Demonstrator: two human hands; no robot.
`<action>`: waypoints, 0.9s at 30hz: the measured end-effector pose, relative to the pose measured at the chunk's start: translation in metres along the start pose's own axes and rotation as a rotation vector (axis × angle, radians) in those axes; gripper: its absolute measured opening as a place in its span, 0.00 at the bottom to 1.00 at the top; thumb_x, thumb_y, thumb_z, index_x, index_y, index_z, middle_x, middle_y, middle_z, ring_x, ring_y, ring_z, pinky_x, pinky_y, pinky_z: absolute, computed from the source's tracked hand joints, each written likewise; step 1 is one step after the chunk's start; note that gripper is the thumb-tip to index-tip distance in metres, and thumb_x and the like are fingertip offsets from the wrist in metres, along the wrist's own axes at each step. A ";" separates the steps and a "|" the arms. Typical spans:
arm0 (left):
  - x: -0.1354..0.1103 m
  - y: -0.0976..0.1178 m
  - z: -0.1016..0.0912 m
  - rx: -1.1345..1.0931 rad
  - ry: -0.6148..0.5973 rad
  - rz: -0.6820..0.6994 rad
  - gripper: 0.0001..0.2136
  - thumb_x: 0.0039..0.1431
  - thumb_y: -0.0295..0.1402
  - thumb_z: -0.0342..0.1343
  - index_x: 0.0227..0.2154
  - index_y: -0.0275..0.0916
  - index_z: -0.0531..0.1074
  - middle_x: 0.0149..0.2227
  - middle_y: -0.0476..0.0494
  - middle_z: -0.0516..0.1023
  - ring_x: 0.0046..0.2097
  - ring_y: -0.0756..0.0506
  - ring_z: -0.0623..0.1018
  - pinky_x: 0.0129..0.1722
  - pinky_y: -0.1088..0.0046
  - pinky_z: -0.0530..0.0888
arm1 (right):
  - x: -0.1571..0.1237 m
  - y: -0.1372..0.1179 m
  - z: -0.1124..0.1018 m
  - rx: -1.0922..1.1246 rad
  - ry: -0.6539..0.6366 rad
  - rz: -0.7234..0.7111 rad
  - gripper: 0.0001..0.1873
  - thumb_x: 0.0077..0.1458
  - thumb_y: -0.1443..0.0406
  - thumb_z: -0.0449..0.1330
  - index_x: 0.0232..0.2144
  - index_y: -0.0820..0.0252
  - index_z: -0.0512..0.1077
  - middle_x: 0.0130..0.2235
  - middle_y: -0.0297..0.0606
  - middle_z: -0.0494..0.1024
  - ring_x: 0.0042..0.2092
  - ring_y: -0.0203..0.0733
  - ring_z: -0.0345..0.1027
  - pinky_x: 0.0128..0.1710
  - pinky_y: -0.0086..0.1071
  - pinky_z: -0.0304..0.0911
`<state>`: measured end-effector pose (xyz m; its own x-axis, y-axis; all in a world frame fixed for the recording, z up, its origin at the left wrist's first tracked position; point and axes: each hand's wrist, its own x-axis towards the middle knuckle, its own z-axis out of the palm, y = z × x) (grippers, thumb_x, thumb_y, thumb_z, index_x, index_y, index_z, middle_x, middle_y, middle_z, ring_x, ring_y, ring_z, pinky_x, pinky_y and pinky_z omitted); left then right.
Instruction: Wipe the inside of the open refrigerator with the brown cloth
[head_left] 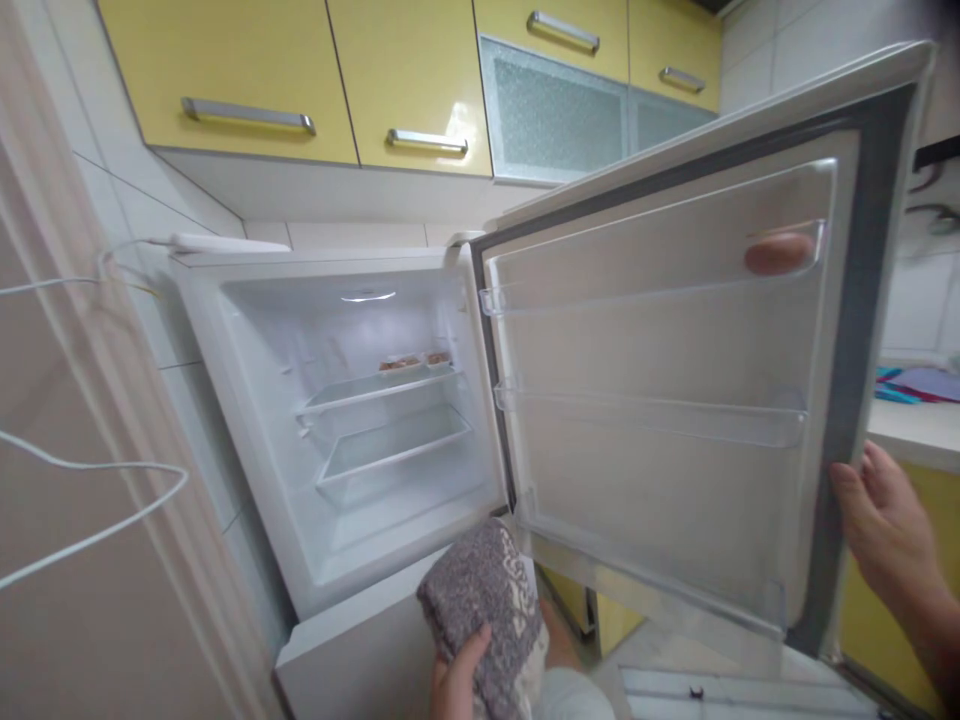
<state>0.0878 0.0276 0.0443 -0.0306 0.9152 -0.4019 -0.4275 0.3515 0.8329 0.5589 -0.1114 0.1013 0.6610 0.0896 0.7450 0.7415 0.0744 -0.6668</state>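
My left hand [456, 678] grips a folded grey towel [484, 600] with a pale pattern along one side, held low in front of the fridge. The thumb lies on top of the cloth; the other fingers are mostly hidden. At the right, my right hand [889, 510] is closed around the outer edge of the fridge door [660, 350], which stands wide open. Inside the white fridge [345, 520] are two glass shelves, and small packs of brownish food [401, 364] lie on the upper one.
An oval reddish-brown item [780, 253] sits in the door's top rack. Yellow cabinets [405, 70] hang above the fridge. A white cable [150, 466] loops at the left. Blue and purple cloth-like things [919, 384] lie on the counter [900, 422] at the right.
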 end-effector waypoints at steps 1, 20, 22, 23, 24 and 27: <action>0.003 0.002 0.013 -0.026 -0.057 -0.004 0.21 0.44 0.31 0.69 0.44 0.39 0.74 0.32 0.42 0.83 0.38 0.38 0.84 0.37 0.64 0.81 | 0.004 0.004 0.004 0.072 -0.046 0.040 0.30 0.60 0.44 0.53 0.60 0.45 0.66 0.55 0.49 0.77 0.53 0.53 0.75 0.50 0.44 0.71; 0.051 0.042 0.142 0.043 -0.172 0.405 0.19 0.46 0.34 0.66 0.43 0.37 0.77 0.42 0.40 0.84 0.43 0.40 0.82 0.54 0.52 0.76 | 0.074 0.079 0.059 -0.054 -0.101 0.019 0.36 0.62 0.42 0.41 0.61 0.57 0.63 0.63 0.48 0.67 0.68 0.51 0.55 0.69 0.49 0.49; 0.056 0.039 0.149 0.072 -0.183 0.463 0.19 0.45 0.37 0.67 0.42 0.37 0.78 0.43 0.40 0.83 0.45 0.39 0.82 0.55 0.52 0.74 | 0.079 0.077 0.058 -0.053 -0.142 -0.009 0.36 0.62 0.42 0.41 0.60 0.55 0.63 0.62 0.46 0.69 0.67 0.51 0.56 0.68 0.50 0.50; 0.058 0.038 0.152 0.072 -0.183 0.476 0.20 0.44 0.38 0.67 0.42 0.38 0.77 0.43 0.40 0.83 0.45 0.40 0.82 0.55 0.53 0.74 | 0.081 0.076 0.058 -0.054 -0.164 -0.019 0.36 0.62 0.42 0.41 0.60 0.55 0.64 0.61 0.46 0.70 0.66 0.51 0.58 0.68 0.50 0.51; 0.060 0.038 0.156 0.064 -0.178 0.478 0.21 0.44 0.39 0.67 0.42 0.38 0.77 0.43 0.40 0.83 0.45 0.40 0.82 0.54 0.53 0.75 | 0.084 0.075 0.058 -0.057 -0.183 -0.025 0.36 0.62 0.41 0.41 0.60 0.55 0.64 0.60 0.46 0.70 0.66 0.50 0.59 0.67 0.50 0.52; 0.067 0.040 0.166 0.070 -0.164 0.486 0.21 0.43 0.40 0.66 0.41 0.37 0.77 0.41 0.40 0.83 0.42 0.40 0.82 0.52 0.53 0.76 | 0.093 0.075 0.059 -0.072 -0.214 -0.027 0.35 0.62 0.42 0.42 0.59 0.55 0.66 0.59 0.46 0.72 0.64 0.51 0.62 0.66 0.49 0.55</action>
<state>0.2185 0.1353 0.1135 -0.0667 0.9929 0.0982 -0.3374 -0.1151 0.9343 0.6696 -0.0389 0.1196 0.6068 0.2981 0.7369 0.7701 0.0091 -0.6378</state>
